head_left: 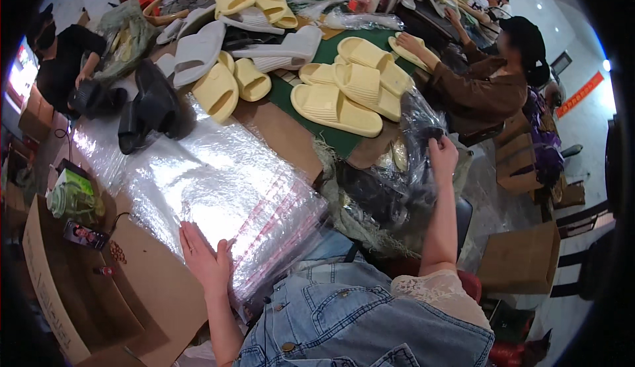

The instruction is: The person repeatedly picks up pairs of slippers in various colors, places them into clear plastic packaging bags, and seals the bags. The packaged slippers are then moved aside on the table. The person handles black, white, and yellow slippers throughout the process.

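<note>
My left hand (204, 254) lies with its fingers stretched out on the near edge of a stack of clear plastic bags (198, 162) with pink-red stripes along one side. Off to the right, my raised right hand (442, 157) has its fingers closed on a crinkled clear plastic bag (418, 119). Something dark shows in or behind the plastic by my fingertips, too unclear to name. Beneath it is an open woven sack (338, 198) with dark, plastic-wrapped things inside. Pale yellow slippers (336, 110) are piled just beyond, and black slippers (151, 105) rest on the far left of the bags.
Grey slippers (200, 54) and more yellow ones cover the far table. At left, a cardboard box (49, 281) stands near a phone (86, 234) and a green jug (71, 198). A co-worker in brown (479, 92) handles a yellow slipper; another in black (69, 56) holds black slippers.
</note>
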`<state>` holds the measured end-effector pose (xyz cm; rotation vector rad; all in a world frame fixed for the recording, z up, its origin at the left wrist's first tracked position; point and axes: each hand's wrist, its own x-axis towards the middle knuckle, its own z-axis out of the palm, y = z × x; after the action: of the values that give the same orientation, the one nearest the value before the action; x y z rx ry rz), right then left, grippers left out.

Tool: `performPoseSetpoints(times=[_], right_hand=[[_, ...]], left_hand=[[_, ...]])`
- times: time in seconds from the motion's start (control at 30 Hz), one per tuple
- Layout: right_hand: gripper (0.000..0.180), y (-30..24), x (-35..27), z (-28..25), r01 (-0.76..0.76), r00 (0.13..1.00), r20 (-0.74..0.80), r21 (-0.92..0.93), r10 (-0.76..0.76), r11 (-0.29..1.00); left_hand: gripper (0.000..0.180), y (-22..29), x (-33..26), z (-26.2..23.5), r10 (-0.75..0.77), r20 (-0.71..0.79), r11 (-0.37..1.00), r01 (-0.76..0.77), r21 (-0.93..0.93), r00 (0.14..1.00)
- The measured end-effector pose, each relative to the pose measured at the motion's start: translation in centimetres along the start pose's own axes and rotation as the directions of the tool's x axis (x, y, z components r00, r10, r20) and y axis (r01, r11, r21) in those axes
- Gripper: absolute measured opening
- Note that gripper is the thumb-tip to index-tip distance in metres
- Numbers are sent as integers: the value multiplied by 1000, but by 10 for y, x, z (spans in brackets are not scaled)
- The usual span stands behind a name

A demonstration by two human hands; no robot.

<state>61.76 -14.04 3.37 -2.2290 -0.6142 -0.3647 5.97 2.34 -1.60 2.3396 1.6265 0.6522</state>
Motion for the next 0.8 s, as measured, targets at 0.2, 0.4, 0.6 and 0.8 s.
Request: performPoseSetpoints(times=[0.2, 0.4, 0.6, 0.8], right_hand=[[40, 245, 46, 26, -403, 900, 187, 20, 393, 915], [39, 265, 62, 2, -385, 906, 137, -129, 401, 914], [26, 322, 65, 23, -456, 545, 484, -515, 685, 726], [21, 275, -22, 102, -372, 414, 477, -688, 775, 623]], left_hand=[[86, -3, 1, 5, -18, 15, 1000, 17, 15, 1000], [85, 5, 2, -1, -24, 28, 999, 24, 28, 999], [82, 6, 4, 0, -63, 48, 997, 64, -30, 997], [84, 15, -1, -8, -139, 18, 990, 139, -5, 990]])
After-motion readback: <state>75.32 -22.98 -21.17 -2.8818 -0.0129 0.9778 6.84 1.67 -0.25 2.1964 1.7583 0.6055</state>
